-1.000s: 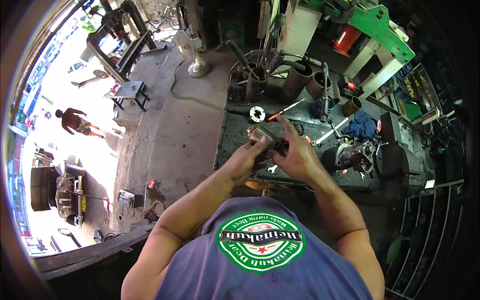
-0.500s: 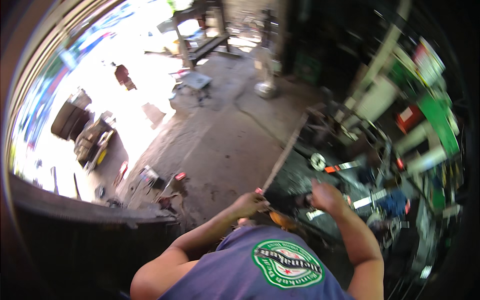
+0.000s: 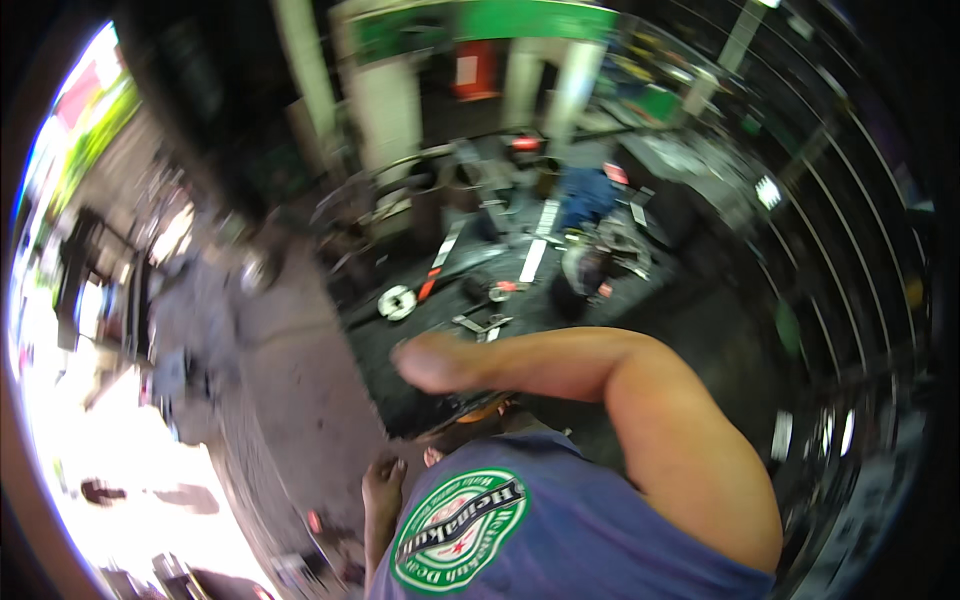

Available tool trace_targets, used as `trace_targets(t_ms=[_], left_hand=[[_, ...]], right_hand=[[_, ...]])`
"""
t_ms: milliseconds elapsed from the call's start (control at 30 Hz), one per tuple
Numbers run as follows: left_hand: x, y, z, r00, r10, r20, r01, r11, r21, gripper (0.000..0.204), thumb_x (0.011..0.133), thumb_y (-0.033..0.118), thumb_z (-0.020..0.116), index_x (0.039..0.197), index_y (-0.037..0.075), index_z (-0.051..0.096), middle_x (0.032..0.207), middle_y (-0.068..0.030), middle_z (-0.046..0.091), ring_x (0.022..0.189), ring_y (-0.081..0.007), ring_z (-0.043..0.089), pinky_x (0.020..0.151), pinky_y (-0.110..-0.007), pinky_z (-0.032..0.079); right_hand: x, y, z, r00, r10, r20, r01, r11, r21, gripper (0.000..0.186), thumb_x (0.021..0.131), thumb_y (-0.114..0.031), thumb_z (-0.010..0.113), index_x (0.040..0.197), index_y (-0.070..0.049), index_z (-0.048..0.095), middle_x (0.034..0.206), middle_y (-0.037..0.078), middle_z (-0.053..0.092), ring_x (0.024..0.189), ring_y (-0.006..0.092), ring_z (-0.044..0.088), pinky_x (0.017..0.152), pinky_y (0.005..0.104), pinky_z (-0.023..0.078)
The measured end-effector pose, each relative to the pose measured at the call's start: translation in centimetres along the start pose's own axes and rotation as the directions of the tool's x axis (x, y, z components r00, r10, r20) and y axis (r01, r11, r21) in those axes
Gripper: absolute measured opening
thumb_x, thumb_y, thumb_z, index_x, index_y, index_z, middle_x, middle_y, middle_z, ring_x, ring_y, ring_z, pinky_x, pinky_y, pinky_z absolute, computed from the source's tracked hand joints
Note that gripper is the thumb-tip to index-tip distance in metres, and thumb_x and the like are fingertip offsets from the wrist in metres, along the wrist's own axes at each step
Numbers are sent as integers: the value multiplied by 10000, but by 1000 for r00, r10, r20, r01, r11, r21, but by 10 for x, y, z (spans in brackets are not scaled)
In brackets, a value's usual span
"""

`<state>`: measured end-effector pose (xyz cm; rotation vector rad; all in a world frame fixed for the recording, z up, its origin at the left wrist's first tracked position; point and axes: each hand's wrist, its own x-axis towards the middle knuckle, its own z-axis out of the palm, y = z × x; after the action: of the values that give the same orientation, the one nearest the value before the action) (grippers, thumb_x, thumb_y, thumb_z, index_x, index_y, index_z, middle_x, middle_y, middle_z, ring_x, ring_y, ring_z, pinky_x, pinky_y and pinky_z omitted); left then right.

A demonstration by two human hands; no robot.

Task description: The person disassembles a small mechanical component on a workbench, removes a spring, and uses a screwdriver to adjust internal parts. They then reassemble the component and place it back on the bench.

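Note:
My right hand is over the near left part of a dark workbench, smeared by motion, so its fingers and anything in them cannot be made out. Just beyond it lie a round silver metal piece, a long orange-and-silver strip and some small metal parts. Low beside the bench's near corner, close to my shirt, is my left hand. Its fingers look curled in; whatever they may hold is hidden. A yellow-orange object shows partly at the bench's near edge.
Farther back on the bench are a pale metal strip, a blue cloth and cluttered metal parts. Behind stand a green-topped structure with pale legs and a red box. Concrete floor runs along the left.
My view has swung right, bringing the bench to the middle. My right hand has come across toward the bench's left edge. My left hand now shows lower, beside the near corner.

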<state>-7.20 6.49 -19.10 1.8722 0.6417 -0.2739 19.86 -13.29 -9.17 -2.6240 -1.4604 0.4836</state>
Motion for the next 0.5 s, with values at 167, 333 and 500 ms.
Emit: trace_targets(t_ms=[167,333,500], left_hand=[[37,18,9,981,103,166,-115,991,63,511,993,191,849,1401,-65,676,1239,-217,815,1158,-280,789,1023,-398,604],[72,69,10,944,257,209,-288,948,136,555,992,127,846,1463,-56,616,1353,-219,767,1240,-276,747,1075,-402,584],[83,93,12,940,305,157,-311,950,15,569,996,36,812,1509,-41,577,1373,-188,737,1249,-245,711,1108,-388,565]], right_hand=[[4,-16,17,989,117,-91,-121,992,-29,389,947,-120,682,1290,61,704,1014,208,829,893,387,837,670,506,655],[-53,-15,0,944,271,-187,-257,962,96,599,957,-224,773,1478,21,607,967,191,806,849,400,807,692,549,623],[-133,5,-12,785,495,-373,-264,811,522,811,977,-347,836,1646,-71,470,1119,220,794,954,447,783,826,560,620]])
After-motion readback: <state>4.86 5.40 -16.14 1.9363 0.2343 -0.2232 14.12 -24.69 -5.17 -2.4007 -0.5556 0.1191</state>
